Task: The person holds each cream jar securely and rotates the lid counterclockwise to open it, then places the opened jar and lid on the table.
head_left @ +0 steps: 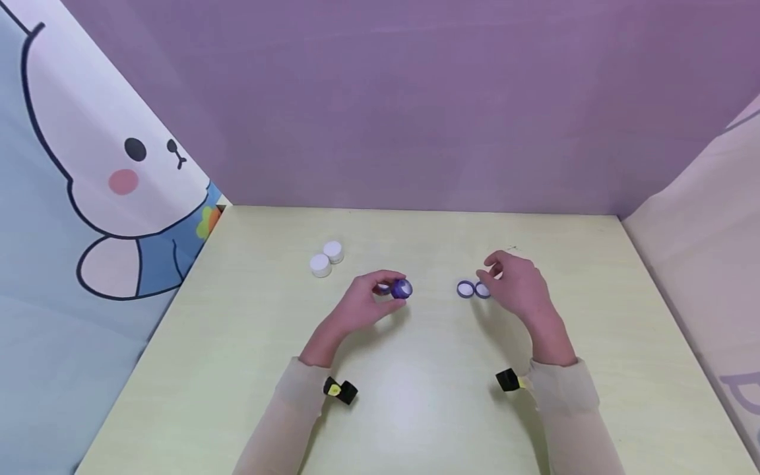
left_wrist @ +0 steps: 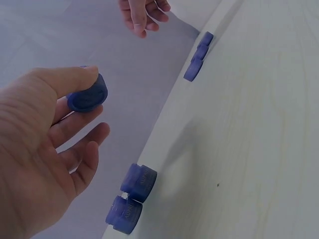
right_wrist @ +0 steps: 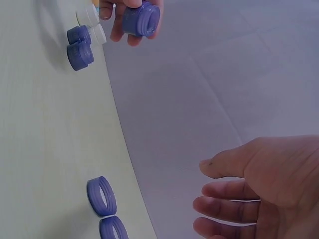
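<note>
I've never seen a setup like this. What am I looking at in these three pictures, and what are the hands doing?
No machine here: a person works with bare hands at a pale yellow-green table. The wide picture comes from a camera on the head; the other two come from cameras strapped to each wrist. The left hand pinches a small round purple plastic jar. The right hand holds nothing, fingers relaxed, beside two purple rings lying flat. Farther left stand two small white-topped jars, which look purple in the wrist views.

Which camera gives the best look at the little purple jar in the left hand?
The right wrist view: the purple jar faces it, ridged rim plain. The left wrist view shows its side, pinched by the left hand. The head view shows it small.
</note>
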